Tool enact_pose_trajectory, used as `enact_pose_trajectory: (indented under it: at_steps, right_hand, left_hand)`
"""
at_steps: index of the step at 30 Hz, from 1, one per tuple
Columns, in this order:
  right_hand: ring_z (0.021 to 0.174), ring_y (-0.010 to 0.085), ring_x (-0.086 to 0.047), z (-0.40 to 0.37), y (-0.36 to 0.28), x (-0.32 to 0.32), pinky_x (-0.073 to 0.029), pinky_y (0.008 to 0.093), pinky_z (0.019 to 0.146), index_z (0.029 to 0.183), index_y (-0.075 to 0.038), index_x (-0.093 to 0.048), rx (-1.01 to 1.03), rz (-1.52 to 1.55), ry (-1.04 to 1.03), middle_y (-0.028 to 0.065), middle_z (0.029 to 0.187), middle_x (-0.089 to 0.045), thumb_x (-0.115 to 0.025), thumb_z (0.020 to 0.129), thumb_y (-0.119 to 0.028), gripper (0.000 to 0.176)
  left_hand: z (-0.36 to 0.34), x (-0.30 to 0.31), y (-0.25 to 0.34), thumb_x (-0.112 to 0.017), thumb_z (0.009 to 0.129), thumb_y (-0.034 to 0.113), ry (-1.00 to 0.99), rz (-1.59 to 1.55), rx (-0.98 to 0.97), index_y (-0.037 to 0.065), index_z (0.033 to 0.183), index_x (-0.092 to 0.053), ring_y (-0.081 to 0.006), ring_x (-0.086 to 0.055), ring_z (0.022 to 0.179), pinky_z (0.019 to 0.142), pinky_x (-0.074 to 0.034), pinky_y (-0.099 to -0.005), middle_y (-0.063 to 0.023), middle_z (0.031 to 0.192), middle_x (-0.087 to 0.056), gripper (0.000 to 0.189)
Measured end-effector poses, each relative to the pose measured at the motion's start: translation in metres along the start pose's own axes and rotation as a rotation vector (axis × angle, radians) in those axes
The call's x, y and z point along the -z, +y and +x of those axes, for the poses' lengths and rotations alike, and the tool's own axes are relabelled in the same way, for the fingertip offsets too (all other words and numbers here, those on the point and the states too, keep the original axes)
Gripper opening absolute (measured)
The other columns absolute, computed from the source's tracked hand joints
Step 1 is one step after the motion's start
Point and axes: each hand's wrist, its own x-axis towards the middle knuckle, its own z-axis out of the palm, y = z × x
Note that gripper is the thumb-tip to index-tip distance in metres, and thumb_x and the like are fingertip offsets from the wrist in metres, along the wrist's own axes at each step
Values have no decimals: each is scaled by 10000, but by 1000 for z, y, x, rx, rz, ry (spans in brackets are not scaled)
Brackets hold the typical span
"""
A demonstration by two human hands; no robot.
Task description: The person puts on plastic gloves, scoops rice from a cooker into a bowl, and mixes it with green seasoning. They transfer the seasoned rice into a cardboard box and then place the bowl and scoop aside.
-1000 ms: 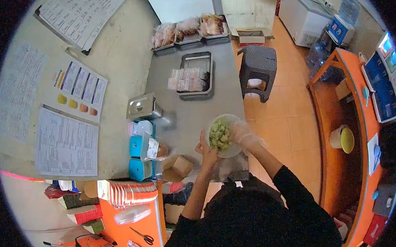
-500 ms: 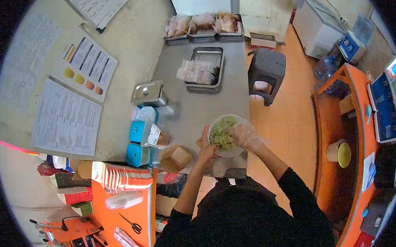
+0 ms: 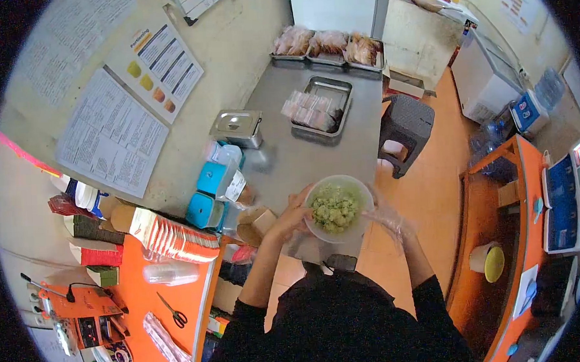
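Bowl work, near to far. The bowl is held up over the near right corner of the counter, just in front of the body, with the chunky green mix heaped in the middle. The left hand is wrapped on the bowl's left rim, thumb over the edge. The gloved right hand sits at the bowl's right side. Whether it's gripping or just resting there can't be told, since the loose glove hides the fingers.

For doing this well, the bowl is probably best kept level and supported from both sides, since part of it hangs out past the counter edge toward the floor. Anything stuck to the glove is best shaken off over the bowl.

Further left, a cardboard box and blue tubs are parked by the wall. A lidded steel pan and a tray of packets sit farther back.

Compared with half a second ago, the gloved hand has been pulled out of the mix to the side, and the bowl looks raised a bit.
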Motion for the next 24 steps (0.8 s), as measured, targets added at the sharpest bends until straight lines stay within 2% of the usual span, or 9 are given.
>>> enact_pose_trajectory:
  at_steps: [5,8,9,10,14,16,18,20,24]
  right_hand:
    - [1228,217,-486,14,102,8,-380,395,1056,1414,-8,-368,-73,384,-272,116,1327,-532,-742,784,-443,853]
    - [1281,254,-448,1,92,-4,-363,431,1076,1437,-26,-333,-23,728,-232,129,1400,-463,-695,814,-439,830]
    - [1302,275,-425,-9,76,-9,-361,456,1074,1445,-34,-315,44,797,-173,136,1431,-423,-665,831,-432,812]
    - [1324,296,-401,-15,62,-12,-358,480,1073,1454,-42,-296,112,865,-116,143,1463,-382,-635,848,-425,794]
    - [1350,315,-361,-13,52,-14,-343,515,1080,1465,-44,-269,95,854,-43,149,1474,-354,-606,856,-399,782]
    - [1353,322,-356,6,69,-6,-340,526,1074,1487,-81,-236,-96,658,10,150,1483,-335,-595,858,-407,794]
    - [1352,318,-358,2,18,-26,-347,520,1064,1495,-103,-216,7,562,7,150,1480,-337,-583,865,-402,788]
    - [1351,314,-360,12,-9,-40,-354,513,1055,1503,-124,-197,122,466,5,150,1477,-339,-572,872,-397,783]
    - [1357,307,-345,31,-20,-55,-371,507,1046,1516,-182,-152,4,570,-37,136,1489,-316,-574,871,-348,788]
  left_hand:
    - [-23,-4,73,-575,786,160,-237,1,26,272,1488,-322,-359,-438,1212,814,-611,-394,-177,1267,-289,755]
    - [-28,-19,58,-647,812,243,-91,-108,-55,243,1473,-358,-324,-510,1131,748,-604,-390,-187,1331,-331,722]
    - [-34,-17,30,-647,812,243,-66,-119,-52,243,1473,-358,-324,-510,1131,748,-604,-390,-187,1331,-331,722]
    - [-42,-15,-14,-687,802,264,86,87,-278,210,1445,-394,-303,-520,1115,704,-581,-386,-177,1332,-376,708]
    - [-144,25,-148,-843,663,322,315,236,187,104,1337,-475,-307,-438,1182,877,-442,-426,-153,1304,-472,798]
    - [-148,44,-202,-880,608,353,449,381,187,86,1343,-451,-327,-404,1209,961,-394,-450,-163,1344,-443,892]
    - [-133,59,-196,-925,509,369,878,722,51,64,1414,-339,-378,-369,1247,1049,-297,-477,-179,1399,-386,1121]
    - [-101,80,-174,-939,470,356,824,699,-206,51,1465,-212,-390,-340,1291,1065,-302,-487,-182,1419,-344,1269]
    - [-54,90,-175,-944,456,339,833,636,-383,58,1481,-173,-389,-317,1319,1102,-276,-485,-177,1412,-341,1313]
